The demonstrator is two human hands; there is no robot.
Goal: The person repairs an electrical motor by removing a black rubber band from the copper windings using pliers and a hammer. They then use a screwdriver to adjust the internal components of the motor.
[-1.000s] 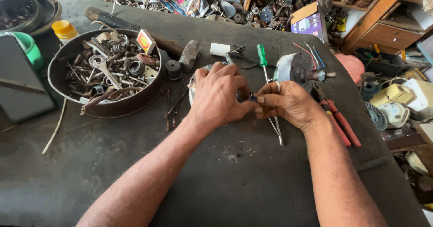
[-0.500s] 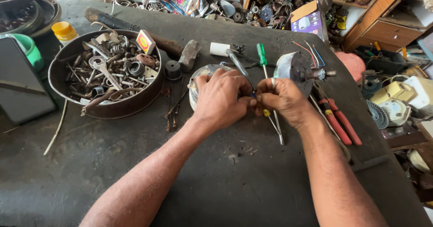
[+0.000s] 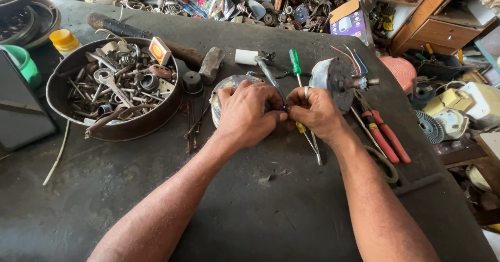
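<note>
Both hands have drawn tighter together over the last second. The left hand (image 3: 245,117) now covers more of the round metal motor cover (image 3: 225,87) near the workbench (image 3: 260,210) middle, and the right hand (image 3: 315,113) pinches something small against its fingertips; what, I cannot tell. The green screwdriver (image 3: 296,64) and the bowl of scrap hardware (image 3: 112,87) at the left edge lie as before.

Both forearms reach forward from the lower edge of the view and converge toward the middle. The left hand (image 3: 246,115) lies palm down, knuckles up, fingers curled inward. The right hand (image 3: 315,112) faces it, fingers bent, a ring on one finger. Their fingertips meet, pinched together between the two hands.
</note>
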